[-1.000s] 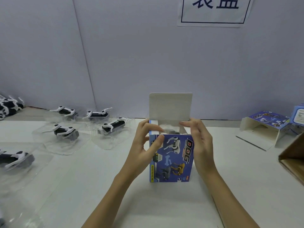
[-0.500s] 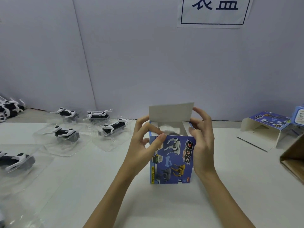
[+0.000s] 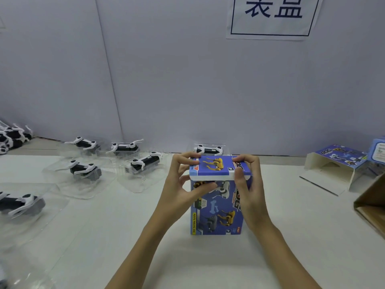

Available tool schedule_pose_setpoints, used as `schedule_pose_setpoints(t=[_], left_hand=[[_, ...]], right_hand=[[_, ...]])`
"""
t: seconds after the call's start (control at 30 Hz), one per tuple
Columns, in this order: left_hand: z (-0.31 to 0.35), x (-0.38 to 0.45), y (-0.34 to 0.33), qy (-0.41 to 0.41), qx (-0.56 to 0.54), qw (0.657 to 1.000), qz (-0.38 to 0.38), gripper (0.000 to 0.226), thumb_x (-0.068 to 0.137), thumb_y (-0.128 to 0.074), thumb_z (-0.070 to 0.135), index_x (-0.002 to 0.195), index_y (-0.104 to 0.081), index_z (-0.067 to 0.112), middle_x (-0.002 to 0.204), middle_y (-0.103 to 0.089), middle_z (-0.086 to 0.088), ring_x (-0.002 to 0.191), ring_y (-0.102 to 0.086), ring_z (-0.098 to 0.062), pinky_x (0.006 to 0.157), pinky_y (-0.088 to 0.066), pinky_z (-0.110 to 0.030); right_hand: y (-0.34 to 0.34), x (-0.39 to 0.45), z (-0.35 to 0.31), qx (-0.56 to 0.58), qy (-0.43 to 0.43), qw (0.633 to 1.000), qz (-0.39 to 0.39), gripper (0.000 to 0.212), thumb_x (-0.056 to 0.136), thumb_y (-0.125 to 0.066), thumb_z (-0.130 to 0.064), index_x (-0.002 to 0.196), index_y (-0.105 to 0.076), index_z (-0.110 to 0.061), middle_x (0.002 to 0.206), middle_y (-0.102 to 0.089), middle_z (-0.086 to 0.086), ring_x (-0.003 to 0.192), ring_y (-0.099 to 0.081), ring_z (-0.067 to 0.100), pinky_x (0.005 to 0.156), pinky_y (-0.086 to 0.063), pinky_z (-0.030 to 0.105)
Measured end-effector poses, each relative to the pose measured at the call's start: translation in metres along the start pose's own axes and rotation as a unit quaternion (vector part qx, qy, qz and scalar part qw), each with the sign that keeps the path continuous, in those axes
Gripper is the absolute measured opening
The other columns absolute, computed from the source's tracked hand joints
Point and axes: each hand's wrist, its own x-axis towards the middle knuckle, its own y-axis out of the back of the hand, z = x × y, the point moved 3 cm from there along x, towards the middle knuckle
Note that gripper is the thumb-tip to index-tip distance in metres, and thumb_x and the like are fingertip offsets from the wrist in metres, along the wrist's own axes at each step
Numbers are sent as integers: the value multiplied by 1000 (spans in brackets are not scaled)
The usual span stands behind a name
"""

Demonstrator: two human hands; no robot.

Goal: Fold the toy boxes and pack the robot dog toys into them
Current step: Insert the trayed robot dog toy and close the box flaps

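A blue toy box (image 3: 216, 213) printed with robot dogs stands upright on the white table (image 3: 291, 236) in front of me. Its top lid (image 3: 216, 166) is folded down over the opening, with the white tuck edge still showing at the front. My left hand (image 3: 183, 190) holds the box's left side, fingers curled on the lid's left end and thumb on the front face. My right hand (image 3: 248, 188) grips the right side, fingers on the lid's far corner and thumb on its front edge. The box's contents are hidden.
Several black-and-white robot dog toys in clear plastic trays lie at the left, the nearest (image 3: 145, 161) beside the box, another (image 3: 209, 150) just behind it. An unfolded blue box (image 3: 333, 165) lies at the right, next to a brown carton (image 3: 373, 201).
The upright white lid flap has been folded forward and down over the box's opening. Both hands moved up onto the lid's ends.
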Motion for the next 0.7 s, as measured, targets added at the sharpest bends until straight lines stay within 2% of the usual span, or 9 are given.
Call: schedule_pose_setpoints(t=[0.07,0.13,0.2,0.3,0.4,0.5,0.57,0.63,0.7], left_hand=[[-3,1,0,-5,-12,1000,5,53,77,-89,33,114,-53,28,139,-59,11,135,-58,-26,101,-57,-45],[-5,-1,-2,-11,5,1000,16,58,79,-89,38,123,-52,29,145,-57,11,137,-56,-23,105,-54,-45],[-7,-5,-5,-24,47,997,48,74,80,-90,39,138,-45,29,149,-52,14,139,-54,-21,108,-53,-46],[-11,-12,-10,-62,174,978,95,90,79,-91,36,149,-35,26,154,-44,12,143,-47,-20,112,-45,-50],[-8,-18,-21,-123,334,931,86,107,77,-83,63,159,-28,20,161,-34,6,149,-34,-16,119,-32,-49],[-6,-22,-34,-149,401,901,72,134,68,-76,82,165,-9,19,168,-23,-4,158,-19,-20,128,-14,-49],[-5,-21,-32,-157,424,888,79,132,70,-76,79,164,-12,12,169,-21,-8,159,-14,-24,128,-12,-52],[-5,-17,-22,-168,442,878,74,122,74,-78,66,164,-18,8,170,-20,-8,160,-14,-27,125,-17,-60],[-4,-12,-14,-178,459,870,43,115,74,-79,51,164,-21,12,173,-16,-5,160,-11,-27,123,-19,-62]], right_hand=[[2,2,-2,-19,23,1000,0,42,92,-55,-73,126,-53,-48,123,-64,-20,116,-69,17,65,-63,28],[1,3,-1,-59,38,998,10,50,96,-51,-70,139,-52,-44,132,-63,-7,121,-67,24,74,-64,31],[-2,2,1,-83,42,995,41,52,98,-50,-67,140,-57,-37,132,-62,4,120,-66,24,80,-63,32],[-2,0,5,-67,20,993,96,38,103,-55,-48,139,-61,-38,131,-62,4,120,-67,22,83,-63,38],[-1,0,6,31,-59,992,104,39,98,-58,-44,137,-61,-46,136,-62,6,121,-68,22,80,-66,44],[-3,0,5,84,-103,988,76,45,90,-61,-48,135,-63,-42,137,-64,4,124,-67,23,76,-66,43],[-4,0,5,58,-91,992,60,40,93,-62,-41,132,-65,-36,136,-63,4,124,-66,22,74,-65,35],[-4,0,4,34,-71,996,49,35,95,-62,-35,129,-66,-31,134,-63,4,125,-65,20,74,-64,31],[-6,-1,6,47,-69,996,36,33,95,-62,-32,128,-63,-27,131,-66,0,129,-63,21,74,-64,30]])
